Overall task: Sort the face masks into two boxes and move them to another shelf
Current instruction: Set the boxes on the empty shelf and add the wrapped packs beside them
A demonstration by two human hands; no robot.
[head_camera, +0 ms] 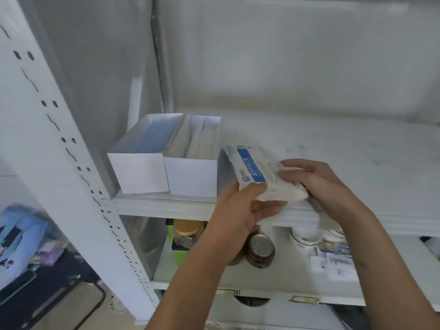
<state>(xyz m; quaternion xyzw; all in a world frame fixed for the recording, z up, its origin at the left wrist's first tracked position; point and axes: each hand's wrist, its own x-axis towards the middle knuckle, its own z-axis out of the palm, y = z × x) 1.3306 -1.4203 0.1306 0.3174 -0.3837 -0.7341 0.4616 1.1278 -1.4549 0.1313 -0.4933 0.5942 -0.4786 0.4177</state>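
I logged the mask packet (259,171) held just above the front lip of the white shelf (333,148), right beside the two boxes. Open shelf ran wide and bare to the right and back of the packet; on its left the way was closed by the wall of the right box (190,178). The shelf's front edge sat directly under the packet's near end.

The packet was a flat white pouch with a blue label band and white print, tilted with its far end raised toward the boxes. More flat white packets seemed stacked beneath it in the same grip; I could not count them.

The left hand (240,210) was closed on the packet's near left corner, thumb on top, fingers curled under. The right hand (319,184) was clamped on the near right side, fingertips pressing the top face.

The two white open-topped boxes stood touching side by side at the shelf's left end, against the perforated upright (54,129). The left box (140,173) held blue masks; the right box held white packets stood on edge.

On the lower shelf (273,279) I noted jars (260,250), a green container (177,251), white cups and small cartons, partly hidden by both forearms.
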